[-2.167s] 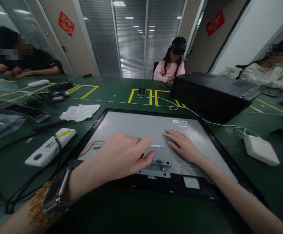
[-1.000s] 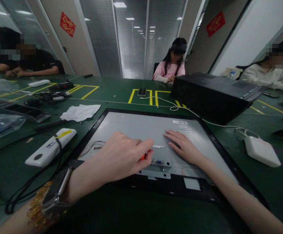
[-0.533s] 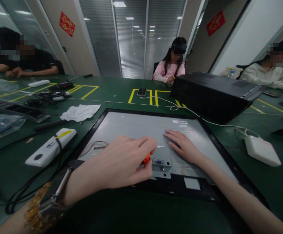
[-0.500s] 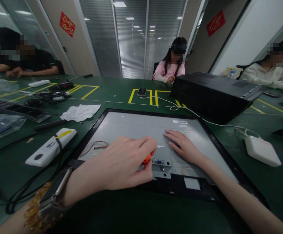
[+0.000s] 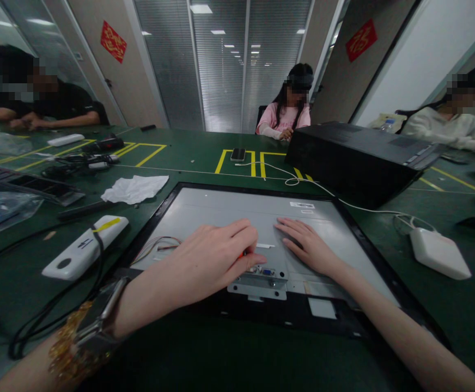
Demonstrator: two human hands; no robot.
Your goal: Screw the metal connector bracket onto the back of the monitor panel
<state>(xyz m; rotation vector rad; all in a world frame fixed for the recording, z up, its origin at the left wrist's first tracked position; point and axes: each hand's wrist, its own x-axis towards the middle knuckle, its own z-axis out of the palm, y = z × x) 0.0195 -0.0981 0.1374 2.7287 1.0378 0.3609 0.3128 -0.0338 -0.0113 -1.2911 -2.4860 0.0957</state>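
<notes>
A display panel (image 5: 229,206) with a grey metal back and a black frame lies flat on the green table. Near its close edge is a metal bracket (image 5: 257,287) carrying a blue video port (image 5: 267,271). My left hand (image 5: 217,253) is closed over the bracket, pinching an orange-handled screwdriver (image 5: 242,255). Only a sliver of orange shows; the shaft and tip are hidden by the fingers. My right hand (image 5: 309,245) lies open and flat on the panel's back, right of the bracket. Thin wires (image 5: 156,246) run out beside my left wrist.
Left of the panel lie a white device (image 5: 86,247) with a black cable, a crumpled tissue (image 5: 135,189) and plastic bags. A large black case (image 5: 355,163) and a white adapter (image 5: 439,253) stand to the right. A phone (image 5: 238,154) lies beyond; other people sit around the table.
My left hand has shifted slightly up and left and turned, uncovering more of the bracket and hiding more of the orange handle. My right hand has not moved.
</notes>
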